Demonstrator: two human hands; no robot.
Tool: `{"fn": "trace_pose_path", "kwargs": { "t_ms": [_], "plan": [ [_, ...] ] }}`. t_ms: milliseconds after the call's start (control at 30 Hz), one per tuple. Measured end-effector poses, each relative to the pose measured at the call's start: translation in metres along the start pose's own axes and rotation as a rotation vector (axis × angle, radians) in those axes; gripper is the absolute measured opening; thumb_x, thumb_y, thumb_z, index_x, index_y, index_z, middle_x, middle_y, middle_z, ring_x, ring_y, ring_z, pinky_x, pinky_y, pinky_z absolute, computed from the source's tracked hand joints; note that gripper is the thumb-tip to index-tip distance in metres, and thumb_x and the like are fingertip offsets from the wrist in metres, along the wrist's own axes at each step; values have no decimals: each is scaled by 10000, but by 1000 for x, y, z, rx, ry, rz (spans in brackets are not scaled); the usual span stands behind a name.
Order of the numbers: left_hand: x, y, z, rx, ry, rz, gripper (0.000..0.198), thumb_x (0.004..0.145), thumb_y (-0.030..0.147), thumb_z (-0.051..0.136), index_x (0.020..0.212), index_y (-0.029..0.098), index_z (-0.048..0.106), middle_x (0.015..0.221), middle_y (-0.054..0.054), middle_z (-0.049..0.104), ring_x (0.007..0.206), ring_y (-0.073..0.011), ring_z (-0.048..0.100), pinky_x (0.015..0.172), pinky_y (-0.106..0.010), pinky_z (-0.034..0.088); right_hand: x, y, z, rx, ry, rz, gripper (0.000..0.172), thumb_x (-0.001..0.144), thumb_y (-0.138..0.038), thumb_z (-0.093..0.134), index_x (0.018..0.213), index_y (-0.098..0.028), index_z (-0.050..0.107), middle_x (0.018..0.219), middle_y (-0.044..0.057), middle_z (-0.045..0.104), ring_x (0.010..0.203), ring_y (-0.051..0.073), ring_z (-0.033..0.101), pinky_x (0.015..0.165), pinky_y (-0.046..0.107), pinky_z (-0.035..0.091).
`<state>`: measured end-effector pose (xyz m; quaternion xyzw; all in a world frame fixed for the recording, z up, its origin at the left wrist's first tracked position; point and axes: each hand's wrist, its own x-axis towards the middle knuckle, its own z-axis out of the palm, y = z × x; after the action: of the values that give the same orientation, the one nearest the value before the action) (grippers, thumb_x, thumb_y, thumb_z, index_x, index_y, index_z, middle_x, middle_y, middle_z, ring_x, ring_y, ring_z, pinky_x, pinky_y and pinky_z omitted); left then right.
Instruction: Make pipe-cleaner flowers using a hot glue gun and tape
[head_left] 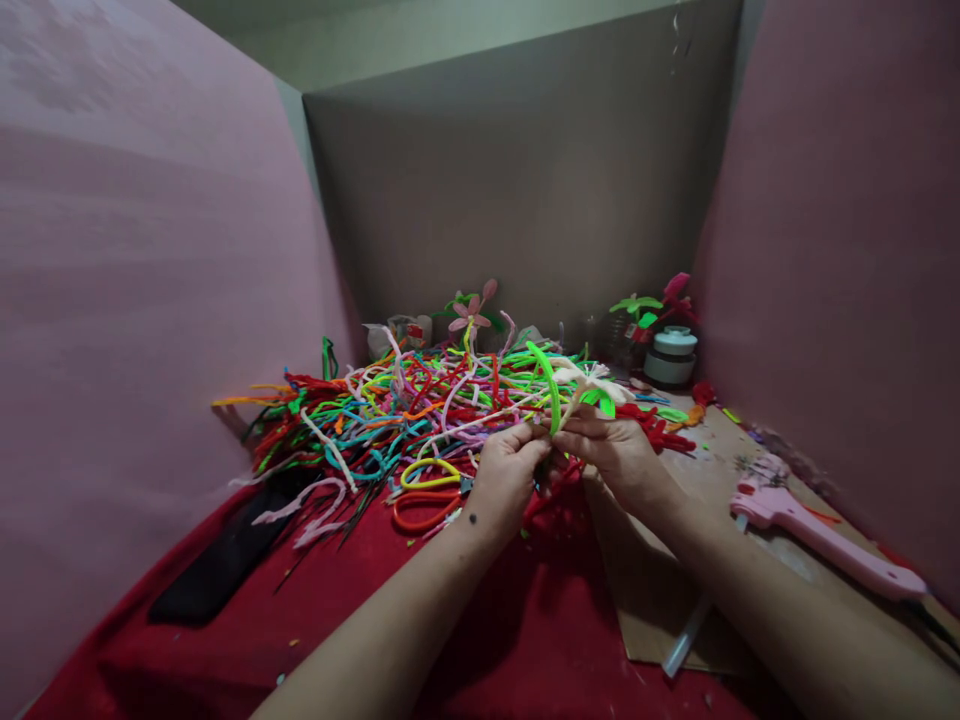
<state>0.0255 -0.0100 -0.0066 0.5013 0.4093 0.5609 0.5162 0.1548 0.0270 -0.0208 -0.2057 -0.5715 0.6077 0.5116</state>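
A pipe-cleaner flower [591, 380] with white petals and a pale stem is held up between my two hands. My right hand [619, 460] is closed, its thumb and fingers pinching the stem below the petals. A bright green pipe-cleaner leaf [549, 380] rises from the fingers of my left hand [510, 465], which is closed at the base of the leaf and stem. My fingers cover the place where leaf and stem meet. Just left of my left hand lie scissors [429, 490] with yellow and red handle loops.
A tangled heap of coloured pipe cleaners [405, 405] spreads behind my hands. A pink glue gun [817, 535] and a glue stick [686, 635] lie at right, near a cardboard sheet [630, 590]. A black phone-like slab [217, 565] is left; a lidded jar [670, 358] stands at back.
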Motion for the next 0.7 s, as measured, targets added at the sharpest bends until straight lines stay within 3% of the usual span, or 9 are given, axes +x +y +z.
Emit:
{"fn": "trace_pose_path", "kwargs": {
  "t_ms": [100, 300, 500, 567, 700],
  "plan": [
    [0, 0, 1, 32, 16, 30, 92, 668, 200, 514, 646, 133, 574, 536, 12, 553, 427, -84, 477, 405, -198, 364, 2, -1, 0, -21, 21, -7, 149, 625, -309, 768, 758, -244, 755, 686, 3, 624, 569, 137, 542, 581, 318, 456],
    [-2, 0, 2, 130, 34, 33, 130, 720, 250, 519, 666, 137, 557, 533, 11, 563, 405, -73, 459, 389, -177, 318, 5, -5, -3, -162, 53, -30, 225, 578, -378, 783, 742, -226, 757, 835, 32, 672, 790, 193, 584, 792, 369, 443],
    [-3, -3, 1, 262, 26, 47, 189, 806, 300, 456, 679, 169, 504, 480, 45, 483, 357, -64, 389, 382, -184, 282, 3, -1, -7, -199, 5, -32, 212, 636, -355, 747, 809, -231, 751, 914, 29, 681, 863, 206, 593, 825, 371, 443],
    [-4, -4, 1, 432, 58, 161, 198, 835, 269, 416, 678, 175, 490, 521, 34, 483, 405, -75, 414, 422, -195, 318, 3, 2, -8, -206, -13, -49, 211, 662, -340, 731, 837, -224, 748, 860, 31, 692, 837, 206, 598, 821, 375, 443],
    [-8, -6, 2, 857, 94, 535, 166, 825, 113, 369, 730, 178, 488, 669, -15, 526, 602, -121, 496, 600, -243, 413, 4, 2, -5, -161, 34, -108, 202, 671, -336, 725, 852, -247, 742, 812, 20, 701, 815, 205, 604, 824, 385, 434]
  ]
}}
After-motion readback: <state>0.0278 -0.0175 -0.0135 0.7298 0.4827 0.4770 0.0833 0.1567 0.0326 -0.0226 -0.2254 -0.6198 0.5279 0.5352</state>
